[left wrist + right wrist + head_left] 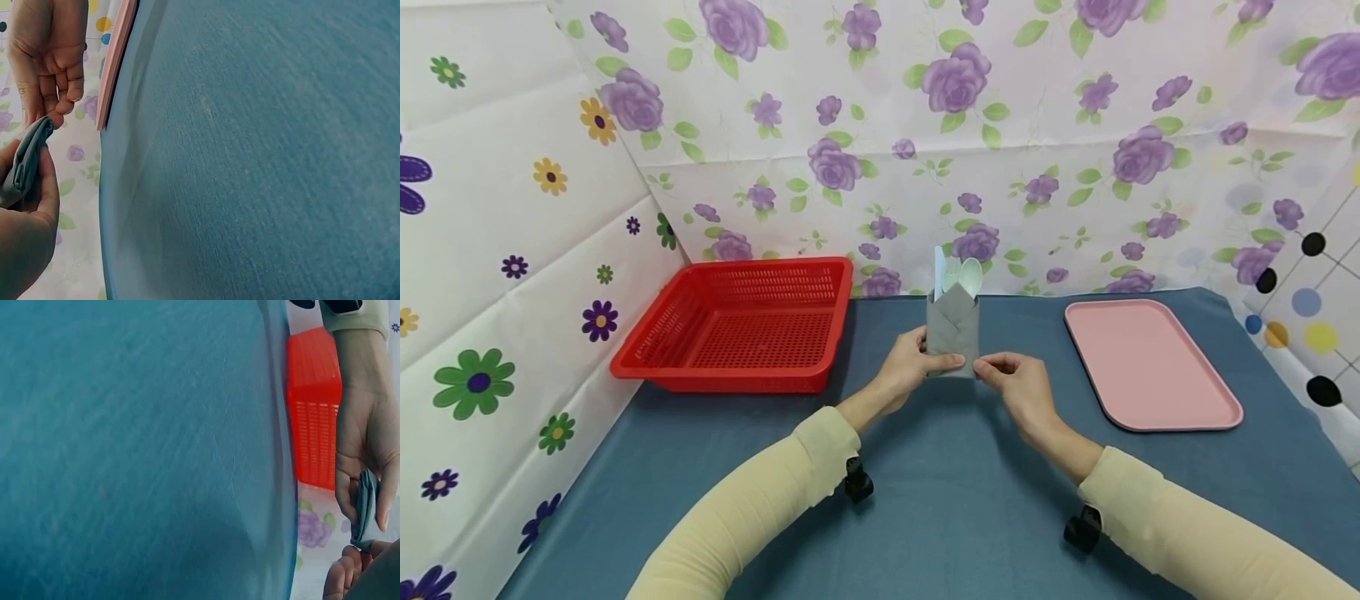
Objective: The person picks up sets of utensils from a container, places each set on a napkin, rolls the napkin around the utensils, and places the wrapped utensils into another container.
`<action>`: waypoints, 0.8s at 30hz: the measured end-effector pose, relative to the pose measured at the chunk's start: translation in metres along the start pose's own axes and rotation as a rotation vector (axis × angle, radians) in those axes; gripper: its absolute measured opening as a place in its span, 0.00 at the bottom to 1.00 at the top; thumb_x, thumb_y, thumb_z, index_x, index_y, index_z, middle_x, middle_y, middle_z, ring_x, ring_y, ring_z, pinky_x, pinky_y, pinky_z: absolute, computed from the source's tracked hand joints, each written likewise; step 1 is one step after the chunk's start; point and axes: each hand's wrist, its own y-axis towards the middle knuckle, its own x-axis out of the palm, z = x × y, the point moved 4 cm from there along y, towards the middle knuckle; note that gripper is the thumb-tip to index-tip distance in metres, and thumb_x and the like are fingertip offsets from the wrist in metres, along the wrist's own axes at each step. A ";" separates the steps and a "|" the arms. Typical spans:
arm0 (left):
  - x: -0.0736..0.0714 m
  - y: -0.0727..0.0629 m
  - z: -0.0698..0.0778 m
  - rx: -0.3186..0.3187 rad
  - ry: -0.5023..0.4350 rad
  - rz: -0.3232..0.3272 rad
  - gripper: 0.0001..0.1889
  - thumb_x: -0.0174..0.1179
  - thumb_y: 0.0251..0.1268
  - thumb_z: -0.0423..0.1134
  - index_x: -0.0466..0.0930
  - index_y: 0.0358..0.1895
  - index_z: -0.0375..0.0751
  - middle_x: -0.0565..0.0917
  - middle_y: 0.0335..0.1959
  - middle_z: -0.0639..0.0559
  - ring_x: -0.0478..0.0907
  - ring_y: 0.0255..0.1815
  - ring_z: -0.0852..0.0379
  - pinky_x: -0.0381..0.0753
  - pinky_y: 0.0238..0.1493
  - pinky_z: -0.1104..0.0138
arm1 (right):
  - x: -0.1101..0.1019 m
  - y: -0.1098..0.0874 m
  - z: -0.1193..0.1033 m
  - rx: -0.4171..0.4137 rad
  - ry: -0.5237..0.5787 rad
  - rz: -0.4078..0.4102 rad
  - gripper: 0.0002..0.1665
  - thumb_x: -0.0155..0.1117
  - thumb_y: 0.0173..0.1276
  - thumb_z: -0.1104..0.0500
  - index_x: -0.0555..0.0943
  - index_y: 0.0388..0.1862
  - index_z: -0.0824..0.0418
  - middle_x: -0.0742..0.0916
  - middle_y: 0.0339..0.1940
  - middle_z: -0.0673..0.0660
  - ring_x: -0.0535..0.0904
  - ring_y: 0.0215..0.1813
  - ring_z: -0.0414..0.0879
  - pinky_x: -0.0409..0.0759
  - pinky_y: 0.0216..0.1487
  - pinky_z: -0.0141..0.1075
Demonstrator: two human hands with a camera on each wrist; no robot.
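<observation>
A grey folded napkin (952, 329) is held upright above the table, its front crossed by diagonal folds. From its top stick out a pale green spoon (971, 277), a pale green fork (951, 273) and a light blue knife (939, 271). My left hand (907, 367) grips the napkin by its left side, thumb across the front and fingers behind. At the lower right corner, my right hand (1021, 385) pinches the napkin's edge between thumb and fingers. Both wrist views show the napkin's folded bottom edge (26, 159) between the two hands; the cutlery is hidden there.
A red plastic basket (730, 379) with perforated sides stands at the back left of the blue-covered table (925, 517). On the right lies a pink tray (1150, 358). Flowered cloth (895, 83) hangs behind and at the left.
</observation>
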 end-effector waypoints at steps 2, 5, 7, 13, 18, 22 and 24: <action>0.000 0.000 0.001 -0.005 0.004 0.000 0.26 0.73 0.66 0.36 0.78 0.66 0.38 0.85 0.57 0.45 0.82 0.53 0.54 0.81 0.58 0.59 | 0.000 0.000 0.000 0.018 0.005 0.000 0.14 0.66 0.78 0.59 0.87 0.49 0.70 0.89 0.39 0.60 0.83 0.49 0.62 0.82 0.51 0.48; -0.001 0.000 0.000 -0.019 0.014 -0.006 0.27 0.73 0.66 0.35 0.77 0.67 0.38 0.85 0.58 0.45 0.82 0.54 0.54 0.80 0.60 0.58 | 0.000 0.001 0.001 0.036 0.015 -0.007 0.13 0.67 0.78 0.59 0.88 0.47 0.71 0.89 0.37 0.59 0.82 0.48 0.64 0.82 0.50 0.50; -0.001 0.000 -0.001 -0.028 0.018 -0.012 0.28 0.73 0.66 0.35 0.77 0.68 0.39 0.85 0.59 0.46 0.82 0.55 0.54 0.80 0.61 0.58 | 0.000 0.003 0.002 0.044 0.024 -0.019 0.13 0.67 0.77 0.60 0.88 0.45 0.71 0.88 0.34 0.57 0.82 0.45 0.63 0.81 0.48 0.49; -0.002 0.001 -0.001 -0.034 0.014 -0.028 0.28 0.73 0.66 0.35 0.77 0.68 0.40 0.84 0.59 0.46 0.81 0.54 0.54 0.80 0.59 0.58 | -0.003 0.006 0.004 0.047 0.083 -0.062 0.13 0.68 0.76 0.61 0.87 0.45 0.73 0.88 0.31 0.53 0.83 0.39 0.54 0.82 0.46 0.44; -0.001 0.000 0.000 -0.028 0.012 -0.025 0.28 0.73 0.66 0.35 0.77 0.68 0.40 0.84 0.59 0.46 0.82 0.54 0.53 0.80 0.59 0.58 | -0.003 0.006 0.004 0.044 0.112 -0.084 0.14 0.67 0.77 0.61 0.86 0.47 0.74 0.88 0.32 0.54 0.83 0.39 0.52 0.82 0.47 0.44; -0.001 0.000 0.001 -0.007 0.007 -0.009 0.27 0.73 0.67 0.35 0.77 0.68 0.39 0.85 0.58 0.46 0.82 0.54 0.53 0.81 0.57 0.59 | -0.002 0.004 0.005 0.064 0.126 -0.083 0.15 0.68 0.76 0.60 0.86 0.51 0.74 0.88 0.34 0.51 0.84 0.41 0.51 0.83 0.50 0.46; -0.002 0.000 0.001 -0.001 -0.001 -0.002 0.27 0.73 0.67 0.35 0.77 0.67 0.39 0.85 0.58 0.45 0.82 0.54 0.53 0.82 0.56 0.60 | -0.002 0.004 0.005 0.075 0.129 -0.081 0.16 0.69 0.76 0.61 0.85 0.53 0.73 0.88 0.34 0.49 0.85 0.43 0.51 0.83 0.51 0.47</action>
